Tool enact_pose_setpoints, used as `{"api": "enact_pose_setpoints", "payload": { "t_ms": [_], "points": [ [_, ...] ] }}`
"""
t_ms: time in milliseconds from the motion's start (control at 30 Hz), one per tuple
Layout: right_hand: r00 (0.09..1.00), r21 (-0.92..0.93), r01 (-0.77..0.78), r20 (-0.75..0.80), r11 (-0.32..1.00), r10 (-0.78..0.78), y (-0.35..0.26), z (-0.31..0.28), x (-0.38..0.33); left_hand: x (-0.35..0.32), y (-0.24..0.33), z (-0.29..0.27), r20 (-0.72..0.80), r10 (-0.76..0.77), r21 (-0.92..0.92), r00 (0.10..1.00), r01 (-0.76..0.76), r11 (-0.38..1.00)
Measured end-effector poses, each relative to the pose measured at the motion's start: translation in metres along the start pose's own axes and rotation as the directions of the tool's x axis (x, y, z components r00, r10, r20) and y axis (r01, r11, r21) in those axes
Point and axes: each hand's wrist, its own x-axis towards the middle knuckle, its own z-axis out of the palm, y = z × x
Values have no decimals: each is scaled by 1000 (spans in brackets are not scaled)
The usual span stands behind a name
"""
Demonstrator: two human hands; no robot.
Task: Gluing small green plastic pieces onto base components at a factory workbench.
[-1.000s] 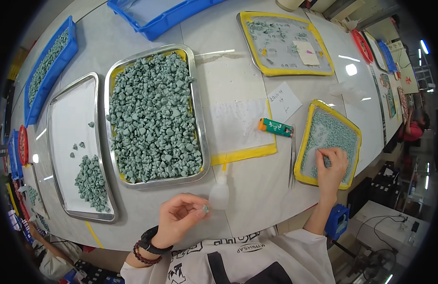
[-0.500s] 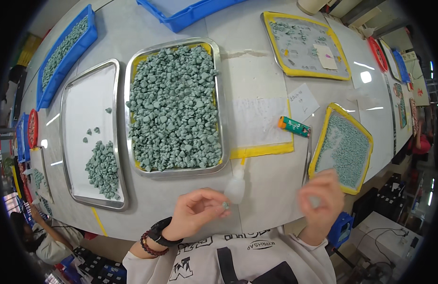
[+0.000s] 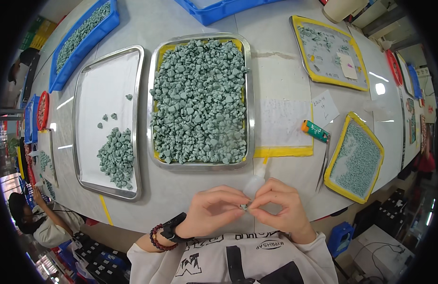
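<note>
both hands have come together at the near edge of the table since a second ago, when the right hand [image 3: 281, 208] lay out on the yellow-rimmed tray [image 3: 377, 177] of fine green grains at the person's right. it has left that tray and now meets the left hand [image 3: 214, 210] in front of the chest. between the fingertips of the two hands sits a tiny grey-green piece [image 3: 245, 206], pinched from both sides; the grasp looks light and precise, neither hand clenched nor released. a small translucent bottle [image 3: 255, 183] stands just behind the hands, touching or nearly touching the right fingers, much where it stood before.

judging from this, the work has passed from fetching something at the right tray to close handling of a single piece at the table edge.

the large steel tray [image 3: 247, 94] heaped with green pieces and the steel tray [image 3: 77, 142] with a small pile to its left appear unchanged. tweezers [image 3: 321, 163] and a green-and-orange lighter [image 3: 315, 131] lie untouched between bottle and right tray.

the piece itself is too small to make out in shape, and the fingers cover most of it. whether the right hand carries anything else cannot be told. trays at the far rim are cut off and bent by the lens.
</note>
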Motion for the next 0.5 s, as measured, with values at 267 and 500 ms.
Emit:
{"api": "enact_pose_setpoints", "payload": {
  "t_ms": [267, 500],
  "points": [
    [998, -70, -13, -57, 997, 9, -4, 7, -4, 0, -5, -2, -6, 136, 159, 991, -134, 978],
    [975, -300, 141, -125, 943, -186, -9, 11, -6, 1, -3, -3, 18, 103, 47, 994, -104, 993]
  ]
}}
